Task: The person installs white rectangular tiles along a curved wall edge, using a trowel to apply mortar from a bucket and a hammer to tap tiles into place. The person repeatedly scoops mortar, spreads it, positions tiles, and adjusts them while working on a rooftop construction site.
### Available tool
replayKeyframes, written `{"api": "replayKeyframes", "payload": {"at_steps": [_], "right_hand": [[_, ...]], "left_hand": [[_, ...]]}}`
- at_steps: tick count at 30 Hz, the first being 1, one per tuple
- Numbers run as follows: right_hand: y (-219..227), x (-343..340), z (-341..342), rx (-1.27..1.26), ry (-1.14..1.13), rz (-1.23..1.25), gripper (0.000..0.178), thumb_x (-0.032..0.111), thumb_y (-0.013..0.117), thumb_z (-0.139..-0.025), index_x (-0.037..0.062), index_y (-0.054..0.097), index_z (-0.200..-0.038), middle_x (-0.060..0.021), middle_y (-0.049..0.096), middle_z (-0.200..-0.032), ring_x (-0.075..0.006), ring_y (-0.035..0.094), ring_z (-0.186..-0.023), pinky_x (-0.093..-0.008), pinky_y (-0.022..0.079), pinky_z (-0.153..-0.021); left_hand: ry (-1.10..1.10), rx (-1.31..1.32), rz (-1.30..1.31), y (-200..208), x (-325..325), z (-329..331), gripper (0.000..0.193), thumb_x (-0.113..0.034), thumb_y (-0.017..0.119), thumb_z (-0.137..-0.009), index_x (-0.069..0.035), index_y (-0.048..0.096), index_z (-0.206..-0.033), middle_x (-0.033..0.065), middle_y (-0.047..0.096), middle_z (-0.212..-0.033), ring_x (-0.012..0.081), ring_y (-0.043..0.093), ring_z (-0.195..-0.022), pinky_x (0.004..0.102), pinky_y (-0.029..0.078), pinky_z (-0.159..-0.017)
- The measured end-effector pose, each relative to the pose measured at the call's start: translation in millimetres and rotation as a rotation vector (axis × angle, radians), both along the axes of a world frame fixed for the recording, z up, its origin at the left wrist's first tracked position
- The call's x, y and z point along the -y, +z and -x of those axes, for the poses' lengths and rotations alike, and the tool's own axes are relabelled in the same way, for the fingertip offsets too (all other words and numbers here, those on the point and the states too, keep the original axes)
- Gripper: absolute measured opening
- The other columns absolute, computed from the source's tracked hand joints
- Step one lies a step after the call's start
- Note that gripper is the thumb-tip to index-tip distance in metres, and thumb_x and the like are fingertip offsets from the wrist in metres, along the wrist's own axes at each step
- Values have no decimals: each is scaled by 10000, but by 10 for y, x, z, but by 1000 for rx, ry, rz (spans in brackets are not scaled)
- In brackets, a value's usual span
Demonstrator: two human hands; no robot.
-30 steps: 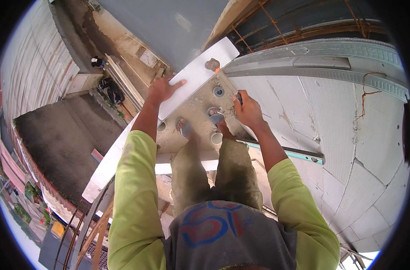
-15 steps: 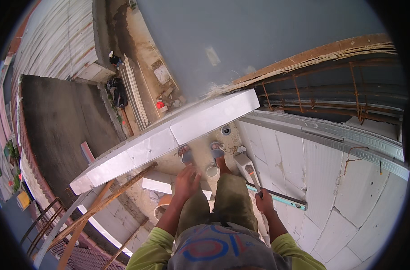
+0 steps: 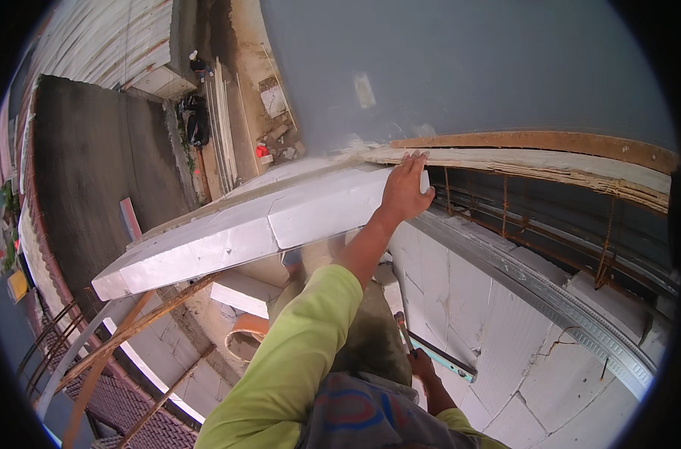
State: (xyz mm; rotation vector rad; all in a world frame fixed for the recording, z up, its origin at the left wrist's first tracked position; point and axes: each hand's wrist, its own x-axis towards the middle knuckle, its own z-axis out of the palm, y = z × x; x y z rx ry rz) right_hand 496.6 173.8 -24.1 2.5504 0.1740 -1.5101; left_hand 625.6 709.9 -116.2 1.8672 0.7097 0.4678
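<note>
My left hand (image 3: 406,191) lies on the right end of a white lightweight block (image 3: 321,213), its fingers stretched out across the top and towards the far edge. This block butts against another white block (image 3: 198,254) in the same wall course, with a thin joint between them. Low at my right side, my right hand (image 3: 421,364) is closed round the dark grip of a hammer (image 3: 403,329), whose head points away from me. Beside that hand a teal spirit level (image 3: 449,361) rests along the inner block wall (image 3: 490,307).
Wooden poles (image 3: 142,329) lean under the wall's left end. An orange clay pipe (image 3: 247,333) and a loose white block (image 3: 239,293) lie below. Rusty rebar (image 3: 505,206) and a metal channel (image 3: 535,277) run along the right. Beyond the wall, a person (image 3: 198,66) is far below.
My left hand has moved from in front of my legs up and right onto the block's end. My right hand, still holding the hammer, has shifted slightly lower in view as my head turned.
</note>
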Motion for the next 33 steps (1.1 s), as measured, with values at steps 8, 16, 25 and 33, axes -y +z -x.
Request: {"api": "replayKeyframes", "payload": {"at_steps": [8,16,25,33], "right_hand": [[-63,-406,-588,-151,-33,74,500,469,663,-1020,5,647,-1205,-326,740,-1139,-514,709,-1141,-566,549,-950],[-94,-477,-865,-193,-1,122,547,511,618,-1046,5,637,-1255,-317,728,-1235,-504,692,-1197,-575,540,-998],[4,-215,-977,-110,10,76,591,557,625,-1011,22,693,-1252,-277,740,-1245,-451,698,-1216,-546,541,-1021],[-178,189,-663,-143,18,-8,642,579,521,-1068,8,681,-1315,-277,720,-1304,-443,677,-1254,-548,531,-1033]], "left_hand": [[149,0,93,28,312,-67,669,-134,762,-861,-74,550,-1492,204,614,-1470,428,543,-1401,557,347,-1230],[67,-50,48,36,132,-17,689,-164,766,-839,-72,559,-1490,199,633,-1453,443,585,-1332,557,383,-1205],[-210,389,613,1030,-729,-205,765,-265,695,-949,-23,485,-1644,239,538,-1649,384,470,-1568,518,291,-1315],[-650,838,197,3968,-996,-715,940,-560,765,-989,0,431,-1666,229,508,-1671,371,454,-1581,486,346,-1297]]}}
